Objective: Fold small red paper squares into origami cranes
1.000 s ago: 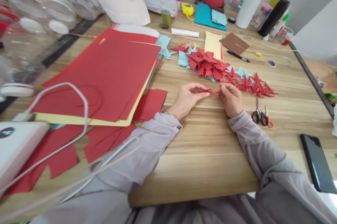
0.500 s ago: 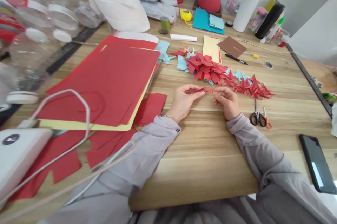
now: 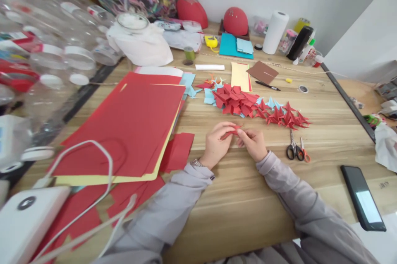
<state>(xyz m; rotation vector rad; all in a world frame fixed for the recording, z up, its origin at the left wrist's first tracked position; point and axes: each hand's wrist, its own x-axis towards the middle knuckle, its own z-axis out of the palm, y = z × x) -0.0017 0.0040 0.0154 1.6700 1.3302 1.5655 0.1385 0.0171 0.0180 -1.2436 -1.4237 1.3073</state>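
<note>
My left hand point(image 3: 216, 144) and my right hand point(image 3: 253, 143) meet over the middle of the wooden table point(image 3: 248, 198). Both pinch one small folded piece of red paper point(image 3: 230, 132) between their fingertips, held just above the tabletop. Right behind the hands lies a pile of folded red paper figures point(image 3: 238, 102), mixed with a few light blue ones, trailing off to the right point(image 3: 288, 117). Grey sleeves cover both my forearms.
A stack of large red and yellow sheets point(image 3: 130, 123) lies left of the hands, with red offcuts point(image 3: 178, 150) nearer. Scissors point(image 3: 294, 150) and a black phone point(image 3: 362, 198) lie to the right. Clear plastic bottles point(image 3: 56, 61), a paper towel roll point(image 3: 274, 32) and craft supplies line the back.
My hands have drawn closer together on the red paper, which now looks shorter and more folded. The camera has tilted up, so everything sits lower in view.
</note>
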